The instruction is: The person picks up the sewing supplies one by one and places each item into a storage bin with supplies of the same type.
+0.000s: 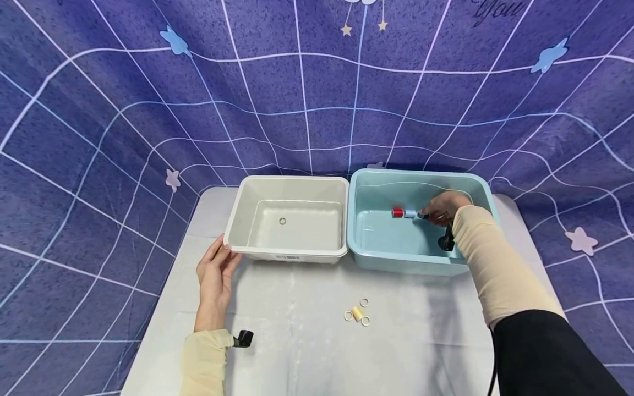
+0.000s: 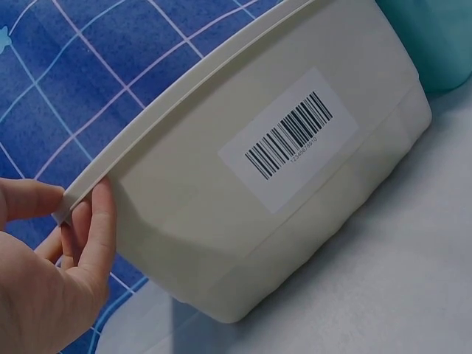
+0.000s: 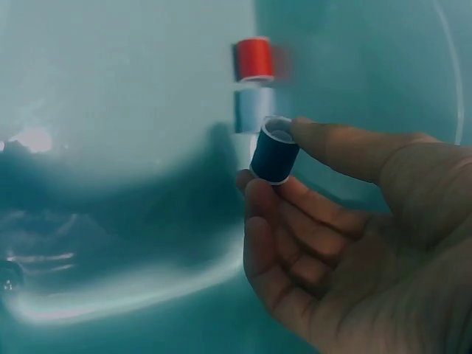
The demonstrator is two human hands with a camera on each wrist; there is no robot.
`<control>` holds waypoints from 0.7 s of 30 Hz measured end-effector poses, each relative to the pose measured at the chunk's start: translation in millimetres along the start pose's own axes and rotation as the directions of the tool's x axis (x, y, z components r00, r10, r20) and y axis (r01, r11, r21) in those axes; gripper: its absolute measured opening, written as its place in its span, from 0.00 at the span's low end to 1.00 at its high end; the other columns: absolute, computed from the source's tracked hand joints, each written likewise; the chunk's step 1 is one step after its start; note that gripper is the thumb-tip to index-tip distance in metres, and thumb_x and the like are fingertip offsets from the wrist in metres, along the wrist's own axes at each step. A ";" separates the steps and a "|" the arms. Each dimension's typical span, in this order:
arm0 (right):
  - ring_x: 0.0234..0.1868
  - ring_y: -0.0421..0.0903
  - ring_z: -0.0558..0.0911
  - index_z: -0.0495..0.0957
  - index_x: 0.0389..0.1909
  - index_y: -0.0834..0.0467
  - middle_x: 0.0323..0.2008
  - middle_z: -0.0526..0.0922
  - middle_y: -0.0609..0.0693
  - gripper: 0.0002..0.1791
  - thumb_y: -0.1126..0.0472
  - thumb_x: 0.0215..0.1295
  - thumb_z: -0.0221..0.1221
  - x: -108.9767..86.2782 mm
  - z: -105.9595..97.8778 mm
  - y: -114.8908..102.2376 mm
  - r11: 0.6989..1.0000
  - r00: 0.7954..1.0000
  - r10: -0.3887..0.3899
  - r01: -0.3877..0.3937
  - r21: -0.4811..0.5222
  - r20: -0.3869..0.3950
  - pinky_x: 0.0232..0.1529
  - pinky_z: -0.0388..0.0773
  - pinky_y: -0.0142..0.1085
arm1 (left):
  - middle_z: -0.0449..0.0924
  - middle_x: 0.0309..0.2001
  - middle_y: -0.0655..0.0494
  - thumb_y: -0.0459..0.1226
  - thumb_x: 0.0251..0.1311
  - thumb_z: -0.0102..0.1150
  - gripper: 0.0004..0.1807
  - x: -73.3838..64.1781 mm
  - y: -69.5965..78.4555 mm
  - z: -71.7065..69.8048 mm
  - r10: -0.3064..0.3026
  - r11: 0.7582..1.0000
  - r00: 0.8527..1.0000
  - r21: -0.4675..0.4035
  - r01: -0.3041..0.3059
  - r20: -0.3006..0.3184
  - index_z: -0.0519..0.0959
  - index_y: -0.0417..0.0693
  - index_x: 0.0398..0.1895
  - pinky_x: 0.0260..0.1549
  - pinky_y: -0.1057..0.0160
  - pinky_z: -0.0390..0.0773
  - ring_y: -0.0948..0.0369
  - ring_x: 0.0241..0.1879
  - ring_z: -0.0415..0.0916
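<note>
In the head view my right hand (image 1: 442, 208) reaches down inside the light blue bin (image 1: 421, 259). Its thumb and fingers pinch a dark blue thread spool (image 3: 275, 156), held slightly tilted, as the right wrist view shows. Close by it, a light blue spool (image 3: 254, 110) and a red spool (image 3: 254, 59) lie in a row. At the white bin (image 1: 292, 253), my left hand (image 1: 216, 270) grips the near left corner of the rim, thumb on top and fingers beneath. A small ring (image 1: 282, 224) lies on that bin's floor.
On the white-covered table (image 1: 307, 341), a yellow spool (image 1: 358, 313) lies among a few small rings. The two bins stand side by side, rims nearly meeting. A barcode label (image 2: 289, 140) is on the white bin's near wall. Behind hangs a blue patterned curtain (image 1: 317, 88).
</note>
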State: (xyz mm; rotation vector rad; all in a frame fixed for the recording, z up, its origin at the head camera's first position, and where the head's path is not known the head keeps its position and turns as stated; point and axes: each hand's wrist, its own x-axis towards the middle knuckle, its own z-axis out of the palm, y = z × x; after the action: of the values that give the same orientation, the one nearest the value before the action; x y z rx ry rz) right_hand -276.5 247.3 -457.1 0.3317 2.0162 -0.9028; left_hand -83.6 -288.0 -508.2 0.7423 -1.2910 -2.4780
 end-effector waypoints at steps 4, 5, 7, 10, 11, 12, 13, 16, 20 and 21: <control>0.26 0.36 0.80 0.79 0.28 0.54 0.20 0.82 0.42 0.14 0.58 0.78 0.56 6.1 0.8 4.1 0.999 1.000 0.019 -0.019 0.026 -0.012 0.36 0.81 0.27 | 0.79 0.47 0.50 0.26 0.73 0.56 0.27 -0.6 0.3 1.2 -0.004 1.000 1.000 0.011 0.004 0.003 0.69 0.37 0.74 0.48 0.66 0.90 0.63 0.39 0.80; 0.25 0.36 0.80 0.79 0.28 0.54 0.19 0.82 0.42 0.15 0.58 0.78 0.56 7.4 1.3 4.7 1.000 1.000 0.022 -0.022 0.023 -0.015 0.35 0.81 0.27 | 0.80 0.47 0.50 0.26 0.73 0.56 0.27 -0.7 0.4 1.4 -0.006 1.000 1.000 0.011 0.006 0.003 0.69 0.37 0.74 0.48 0.66 0.90 0.63 0.39 0.81; 0.24 0.36 0.81 0.79 0.27 0.55 0.18 0.82 0.43 0.16 0.58 0.78 0.56 10.0 2.8 5.9 1.000 0.999 0.023 -0.022 0.006 -0.026 0.34 0.81 0.27 | 0.79 0.48 0.50 0.26 0.73 0.56 0.27 -0.5 0.7 1.5 -0.005 1.000 1.000 0.009 0.005 0.004 0.69 0.38 0.74 0.48 0.66 0.91 0.62 0.39 0.81; 0.25 0.36 0.81 0.80 0.29 0.57 0.18 0.82 0.44 0.16 0.56 0.79 0.56 14.3 5.6 6.4 0.999 0.999 0.031 -0.032 -0.042 -0.039 0.34 0.81 0.28 | 0.79 0.49 0.50 0.26 0.73 0.56 0.27 -0.1 1.4 1.3 0.002 1.000 1.000 0.013 -0.002 0.004 0.69 0.38 0.74 0.48 0.66 0.90 0.62 0.39 0.81; 0.25 0.37 0.81 0.81 0.29 0.57 0.19 0.82 0.44 0.16 0.55 0.79 0.56 16.1 6.6 6.7 0.998 0.998 0.038 -0.041 -0.048 -0.045 0.33 0.81 0.29 | 0.79 0.48 0.50 0.26 0.73 0.56 0.27 -0.1 1.4 1.0 0.005 1.000 1.000 0.017 -0.005 0.001 0.70 0.38 0.74 0.48 0.66 0.91 0.62 0.39 0.81; 0.25 0.37 0.82 0.81 0.32 0.59 0.19 0.83 0.44 0.16 0.55 0.79 0.56 17.8 7.6 7.1 0.998 0.998 0.045 -0.048 -0.049 -0.054 0.33 0.81 0.29 | 0.79 0.48 0.50 0.26 0.73 0.56 0.27 -0.1 1.5 0.7 0.006 1.000 1.000 0.022 -0.006 0.002 0.70 0.38 0.74 0.48 0.66 0.90 0.62 0.40 0.81; 0.25 0.37 0.82 0.82 0.33 0.60 0.19 0.84 0.45 0.16 0.54 0.79 0.56 19.7 8.5 7.3 0.997 0.997 0.052 -0.055 -0.049 -0.061 0.32 0.81 0.29 | 0.79 0.48 0.50 0.26 0.73 0.56 0.27 -0.1 1.6 0.7 0.006 1.000 1.000 0.019 -0.006 0.000 0.70 0.38 0.74 0.49 0.66 0.90 0.62 0.40 0.81; 0.24 0.37 0.83 0.82 0.38 0.62 0.19 0.84 0.45 0.17 0.52 0.79 0.57 27.1 11.0 7.9 0.997 0.997 0.055 -0.058 -0.051 -0.060 0.32 0.83 0.29 | 0.79 0.47 0.51 0.26 0.74 0.55 0.27 0.4 1.9 0.1 0.005 1.000 1.000 0.022 -0.005 -0.002 0.69 0.37 0.74 0.49 0.66 0.90 0.62 0.40 0.81; 0.25 0.36 0.83 0.82 0.38 0.62 0.19 0.84 0.44 0.19 0.50 0.79 0.57 35.8 14.5 8.4 0.996 0.995 0.085 -0.087 -0.031 -0.056 0.32 0.81 0.29 | 0.78 0.47 0.50 0.26 0.74 0.55 0.26 0.7 1.8 0.0 0.003 1.000 1.000 0.022 -0.003 -0.006 0.70 0.37 0.74 0.48 0.66 0.91 0.62 0.39 0.81; 0.26 0.36 0.83 0.82 0.38 0.62 0.20 0.85 0.44 0.19 0.49 0.79 0.57 36.8 15.9 8.0 0.994 0.993 0.104 -0.105 -0.016 -0.063 0.34 0.81 0.30 | 0.78 0.47 0.50 0.26 0.74 0.55 0.26 0.9 1.5 -0.1 0.004 1.000 1.000 0.023 -0.004 -0.004 0.70 0.37 0.74 0.48 0.66 0.91 0.62 0.39 0.81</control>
State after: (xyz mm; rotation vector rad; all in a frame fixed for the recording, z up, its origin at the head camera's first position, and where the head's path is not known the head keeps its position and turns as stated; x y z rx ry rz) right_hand -283.8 237.9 -496.3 0.4552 2.0433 -0.8165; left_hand -84.3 -289.2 -507.3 0.7496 -1.3199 -2.4613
